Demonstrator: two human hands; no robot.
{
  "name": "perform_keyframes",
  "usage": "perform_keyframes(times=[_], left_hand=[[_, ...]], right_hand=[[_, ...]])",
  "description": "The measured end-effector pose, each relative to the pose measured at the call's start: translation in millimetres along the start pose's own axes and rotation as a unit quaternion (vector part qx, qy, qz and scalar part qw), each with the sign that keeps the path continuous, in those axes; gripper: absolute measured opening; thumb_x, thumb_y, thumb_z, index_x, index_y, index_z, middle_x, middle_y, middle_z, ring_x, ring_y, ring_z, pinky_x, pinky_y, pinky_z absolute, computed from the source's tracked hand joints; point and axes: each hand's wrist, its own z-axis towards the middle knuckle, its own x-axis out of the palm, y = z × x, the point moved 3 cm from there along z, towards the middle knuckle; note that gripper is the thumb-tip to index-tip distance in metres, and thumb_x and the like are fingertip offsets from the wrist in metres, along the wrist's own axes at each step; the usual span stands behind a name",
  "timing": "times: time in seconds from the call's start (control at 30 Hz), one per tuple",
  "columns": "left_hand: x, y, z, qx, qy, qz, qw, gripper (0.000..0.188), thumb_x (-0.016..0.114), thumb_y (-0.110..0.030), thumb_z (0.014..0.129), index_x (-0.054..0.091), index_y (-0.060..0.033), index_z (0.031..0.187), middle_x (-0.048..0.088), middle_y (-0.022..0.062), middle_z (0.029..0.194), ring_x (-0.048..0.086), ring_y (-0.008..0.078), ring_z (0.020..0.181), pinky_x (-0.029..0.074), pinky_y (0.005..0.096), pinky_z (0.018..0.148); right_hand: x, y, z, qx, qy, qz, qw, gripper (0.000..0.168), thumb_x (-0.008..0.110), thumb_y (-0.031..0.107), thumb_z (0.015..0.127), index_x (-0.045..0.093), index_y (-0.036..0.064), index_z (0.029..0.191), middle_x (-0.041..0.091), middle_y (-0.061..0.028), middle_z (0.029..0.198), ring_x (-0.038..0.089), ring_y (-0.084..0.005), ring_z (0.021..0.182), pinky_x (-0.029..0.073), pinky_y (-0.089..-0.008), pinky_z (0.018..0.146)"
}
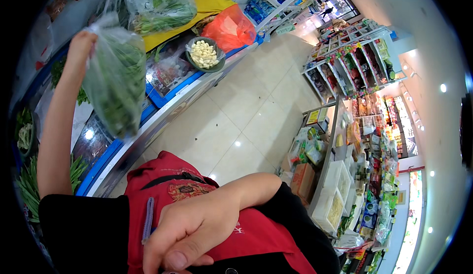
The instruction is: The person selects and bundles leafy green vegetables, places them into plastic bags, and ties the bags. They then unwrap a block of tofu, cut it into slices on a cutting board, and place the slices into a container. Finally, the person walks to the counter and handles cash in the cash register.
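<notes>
My left hand (84,45), raised at the upper left, grips the gathered top of a clear plastic bag (116,74). Leafy green vegetables fill the bag, which hangs over the blue-edged rim of a display freezer (111,150). In front of my red apron (177,166) my right hand (188,229) is bent, its back up and its fingers curled downward. The fingertips run to the lower picture edge, so whether they hold anything is hidden. A purple zip pull or cord (148,218) lies on the apron beside that hand.
A bowl of peeled garlic cloves (203,55), a red plastic bag (231,28), a yellow cloth (207,4) and more bagged greens (162,11) lie on the freezer. Loose long greens (27,189) are at the left. Across the tiled floor (236,126) stand stocked shelves (347,67) and white bins (332,200).
</notes>
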Motion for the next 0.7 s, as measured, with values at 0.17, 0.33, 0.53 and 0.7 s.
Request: perform_keyframes(times=[0.17, 0.33, 0.53, 0.7], left_hand=[[38.4, -6.0, -36.4, 0.146, 0.022, 0.351, 0.924, 0.025, 0.052, -0.014, 0.073, 0.052, -0.0035, 0.095, 0.055, 0.0126, 0.081, 0.056, 0.0239, 0.073, 0.043, 0.0336, 0.065], [94.6, -46.7, -99.9, 0.210, 0.084, 0.345, 0.911, 0.028, 0.054, -0.014, 0.074, 0.051, -0.0042, 0.100, 0.055, 0.0147, 0.091, 0.054, 0.0319, 0.084, 0.043, 0.0374, 0.071], [163.2, -48.1, -166.7, 0.257, 0.265, 0.300, 0.880, 0.027, 0.056, -0.011, 0.072, 0.053, -0.0018, 0.097, 0.055, 0.0146, 0.092, 0.056, 0.0263, 0.079, 0.044, 0.0344, 0.069], [223.0, -35.2, -218.8, 0.215, 0.441, 0.172, 0.855, 0.027, 0.052, -0.014, 0.074, 0.055, -0.0011, 0.098, 0.057, 0.0164, 0.094, 0.058, 0.0267, 0.079, 0.045, 0.0351, 0.073]], right_hand=[[-1.5, 2.8, -13.4, -0.018, 0.060, -0.006, 0.998, 0.033, 0.038, 0.021, 0.091, 0.045, -0.008, 0.105, 0.057, -0.0078, 0.065, 0.056, -0.0106, 0.047, 0.039, -0.0177, 0.040], [7.4, 5.4, -25.9, -0.034, 0.045, 0.045, 0.997, 0.034, 0.040, 0.018, 0.090, 0.042, -0.008, 0.112, 0.058, -0.0108, 0.075, 0.057, -0.0121, 0.049, 0.044, -0.0185, 0.041], [9.9, 15.0, -47.6, -0.082, 0.006, 0.088, 0.993, 0.033, 0.041, 0.016, 0.089, 0.046, -0.009, 0.109, 0.058, -0.0123, 0.078, 0.057, -0.0129, 0.049, 0.045, -0.0208, 0.042], [0.5, 18.3, -49.9, -0.116, 0.039, 0.108, 0.987, 0.035, 0.044, 0.019, 0.088, 0.046, -0.009, 0.109, 0.059, -0.0131, 0.079, 0.057, -0.0135, 0.049, 0.047, -0.0216, 0.042]])
